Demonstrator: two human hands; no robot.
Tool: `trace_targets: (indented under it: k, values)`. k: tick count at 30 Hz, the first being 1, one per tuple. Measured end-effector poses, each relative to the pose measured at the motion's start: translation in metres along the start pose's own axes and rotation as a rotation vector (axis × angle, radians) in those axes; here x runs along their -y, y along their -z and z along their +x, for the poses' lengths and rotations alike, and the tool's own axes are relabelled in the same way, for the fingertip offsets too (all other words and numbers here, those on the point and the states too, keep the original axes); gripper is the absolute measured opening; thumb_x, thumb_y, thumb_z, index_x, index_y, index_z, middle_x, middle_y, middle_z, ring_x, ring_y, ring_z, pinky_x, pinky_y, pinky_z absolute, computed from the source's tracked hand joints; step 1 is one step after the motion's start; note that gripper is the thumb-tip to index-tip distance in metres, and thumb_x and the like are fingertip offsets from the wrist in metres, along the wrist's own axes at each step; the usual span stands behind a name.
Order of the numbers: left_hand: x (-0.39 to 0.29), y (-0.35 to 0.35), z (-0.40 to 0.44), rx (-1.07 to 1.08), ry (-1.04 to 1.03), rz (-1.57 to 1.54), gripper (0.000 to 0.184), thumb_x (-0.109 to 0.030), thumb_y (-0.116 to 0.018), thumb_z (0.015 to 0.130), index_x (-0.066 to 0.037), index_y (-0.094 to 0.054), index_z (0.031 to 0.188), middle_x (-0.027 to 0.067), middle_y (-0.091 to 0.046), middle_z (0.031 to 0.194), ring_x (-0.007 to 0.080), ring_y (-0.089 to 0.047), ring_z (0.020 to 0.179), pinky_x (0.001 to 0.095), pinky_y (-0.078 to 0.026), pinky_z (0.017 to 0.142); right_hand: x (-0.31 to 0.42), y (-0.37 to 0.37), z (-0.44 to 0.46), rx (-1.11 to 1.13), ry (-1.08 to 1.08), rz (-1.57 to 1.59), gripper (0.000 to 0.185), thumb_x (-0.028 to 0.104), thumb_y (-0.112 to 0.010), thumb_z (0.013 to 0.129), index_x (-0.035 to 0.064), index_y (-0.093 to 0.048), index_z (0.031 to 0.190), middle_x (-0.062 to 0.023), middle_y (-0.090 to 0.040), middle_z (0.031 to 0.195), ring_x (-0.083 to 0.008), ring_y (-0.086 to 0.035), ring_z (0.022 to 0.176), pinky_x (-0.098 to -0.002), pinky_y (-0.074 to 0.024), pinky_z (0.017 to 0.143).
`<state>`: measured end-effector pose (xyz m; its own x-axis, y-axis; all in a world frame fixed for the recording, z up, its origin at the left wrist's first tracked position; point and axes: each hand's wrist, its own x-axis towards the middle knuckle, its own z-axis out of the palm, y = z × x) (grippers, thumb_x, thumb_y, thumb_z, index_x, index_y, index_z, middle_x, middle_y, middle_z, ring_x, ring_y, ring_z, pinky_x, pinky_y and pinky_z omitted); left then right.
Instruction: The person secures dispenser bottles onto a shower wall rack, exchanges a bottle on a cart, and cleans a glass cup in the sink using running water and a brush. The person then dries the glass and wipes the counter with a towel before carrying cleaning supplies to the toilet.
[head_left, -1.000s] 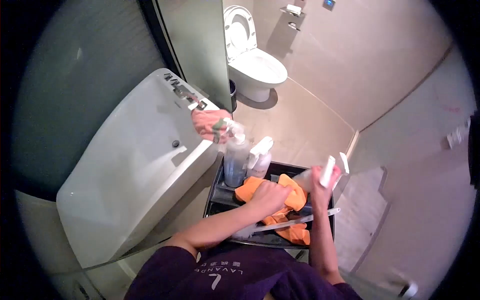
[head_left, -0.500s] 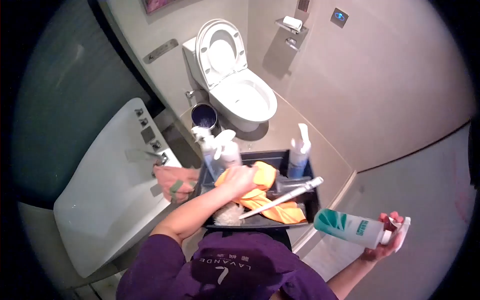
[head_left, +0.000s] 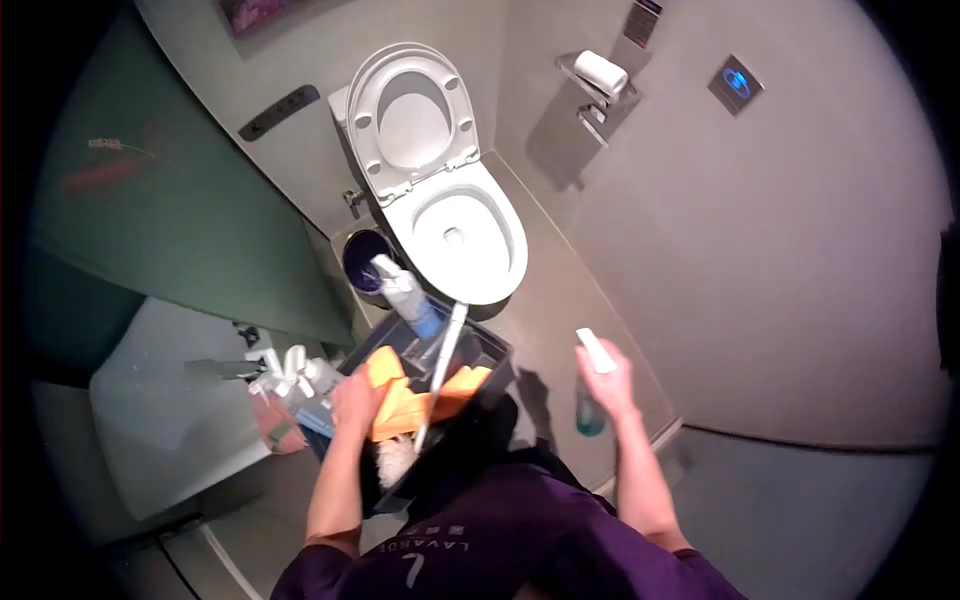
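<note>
My left hand is closed at the left side of a black cleaning caddy, beside an orange cloth; the grip itself is partly hidden. A long white-handled brush leans across the caddy, its fluffy head near my body. Towards the far end stands a blue-and-white spray bottle. More white spray bottles crowd the left edge. Out to the right, my right hand is wrapped round the neck of a green spray bottle, held upright with its white trigger head up.
Ahead is a toilet with lid and seat raised. A dark bin stands beside it. At left are a bathtub and a pink cloth. A paper holder and flush panel are on the right wall.
The caddy has swung left and turned, carried by my left hand. My right hand has brought the green spray bottle inward and turned it from lying sideways to upright.
</note>
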<state>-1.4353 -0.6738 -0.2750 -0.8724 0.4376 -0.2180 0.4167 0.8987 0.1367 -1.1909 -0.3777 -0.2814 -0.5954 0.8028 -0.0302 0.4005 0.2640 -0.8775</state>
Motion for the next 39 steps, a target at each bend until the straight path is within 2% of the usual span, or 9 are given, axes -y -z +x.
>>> trace_targets:
  k: [2, 3, 11, 18, 23, 26, 30, 33, 39]
  values:
    - [-0.007, 0.007, -0.002, -0.015, 0.117, -0.111, 0.041, -0.037, -0.069, 0.071, -0.007, -0.061, 0.097, 0.0194, -0.065, 0.08, 0.0375, -0.062, 0.077, 0.046, -0.049, 0.07, 0.001, -0.022, 0.04, 0.123, 0.078, -0.125, 0.027, 0.03, -0.063, 0.079, 0.0086, -0.063, 0.095, -0.0115, -0.062, 0.092, -0.0326, -0.06, 0.086, -0.0377, -0.0482, 0.074]
    - [-0.004, 0.003, -0.003, -0.044, 0.135, -0.11, 0.04, -0.036, -0.07, 0.071, -0.006, -0.061, 0.095, 0.0196, -0.064, 0.08, 0.0386, -0.061, 0.077, 0.0466, -0.049, 0.07, 0.0, -0.035, 0.057, 0.132, 0.119, -0.12, 0.024, 0.022, -0.065, 0.079, 0.0035, -0.062, 0.093, -0.0121, -0.062, 0.085, -0.0296, -0.06, 0.079, -0.034, -0.0478, 0.072]
    - [-0.029, 0.006, -0.01, 0.055, 0.36, -0.077, 0.036, -0.032, -0.073, 0.067, -0.007, -0.06, 0.089, 0.0209, -0.063, 0.077, 0.0393, -0.061, 0.076, 0.0477, -0.048, 0.067, 0.012, -0.101, 0.18, 0.373, -0.022, -0.437, 0.041, 0.046, -0.056, 0.08, 0.0076, -0.06, 0.094, -0.0139, -0.062, 0.091, -0.0334, -0.06, 0.086, -0.0419, -0.0472, 0.074]
    - [-0.046, 0.016, -0.006, 0.125, 0.502, -0.044, 0.036, -0.034, -0.073, 0.067, -0.009, -0.06, 0.089, 0.0174, -0.064, 0.074, 0.0364, -0.062, 0.071, 0.0455, -0.05, 0.064, 0.02, -0.145, 0.245, 0.596, 0.077, -0.464, 0.038, 0.047, -0.057, 0.081, 0.0142, -0.061, 0.099, -0.0119, -0.064, 0.09, -0.0334, -0.06, 0.089, -0.0426, -0.0473, 0.075]
    - [-0.06, 0.032, -0.004, 0.171, 0.576, -0.128, 0.036, -0.035, -0.072, 0.068, -0.01, -0.059, 0.09, 0.0167, -0.065, 0.076, 0.0363, -0.062, 0.073, 0.0457, -0.05, 0.065, 0.026, -0.159, 0.271, 0.551, 0.164, -0.404, 0.046, 0.05, -0.06, 0.079, 0.0089, -0.063, 0.098, -0.0124, -0.065, 0.073, -0.0321, -0.064, 0.075, -0.0402, -0.0487, 0.07]
    - [-0.06, 0.042, -0.002, 0.238, 0.607, -0.138, 0.035, -0.035, -0.071, 0.068, -0.01, -0.059, 0.09, 0.0166, -0.065, 0.076, 0.036, -0.062, 0.074, 0.0453, -0.05, 0.066, 0.049, -0.164, 0.279, 0.615, 0.232, -0.375, 0.052, 0.048, -0.061, 0.077, 0.0001, -0.061, 0.098, -0.0177, -0.064, 0.092, -0.0355, -0.062, 0.084, -0.0428, -0.0485, 0.073]
    - [-0.069, 0.051, 0.001, 0.303, 0.618, -0.176, 0.035, -0.03, -0.074, 0.066, -0.01, -0.059, 0.091, 0.0148, -0.065, 0.08, 0.0336, -0.063, 0.077, 0.0429, -0.05, 0.069, 0.065, -0.167, 0.291, 0.734, 0.125, -0.603, 0.059, 0.05, -0.059, 0.077, -0.0029, -0.06, 0.104, -0.0199, -0.064, 0.096, -0.0355, -0.061, 0.09, -0.0417, -0.048, 0.079]
    - [-0.068, 0.034, -0.003, 0.31, 0.571, -0.193, 0.045, -0.037, -0.073, 0.067, -0.011, -0.059, 0.101, 0.016, -0.065, 0.079, 0.034, -0.063, 0.075, 0.0437, -0.051, 0.067, 0.07, -0.165, 0.296, 0.715, 0.216, -0.545, 0.061, 0.05, -0.064, 0.074, 0.0002, -0.059, 0.109, -0.0162, -0.066, 0.073, -0.0311, -0.065, 0.078, -0.0377, -0.0495, 0.074]
    - [-0.055, 0.015, -0.016, 0.3, 0.576, -0.272, 0.04, -0.034, -0.072, 0.069, -0.012, -0.06, 0.1, 0.0145, -0.065, 0.079, 0.032, -0.064, 0.075, 0.0426, -0.051, 0.068, 0.068, -0.181, 0.289, 0.747, 0.184, -0.719, 0.051, 0.049, -0.062, 0.076, 0.0061, -0.061, 0.102, -0.0193, -0.065, 0.085, -0.0348, -0.061, 0.087, -0.0415, -0.0476, 0.078]
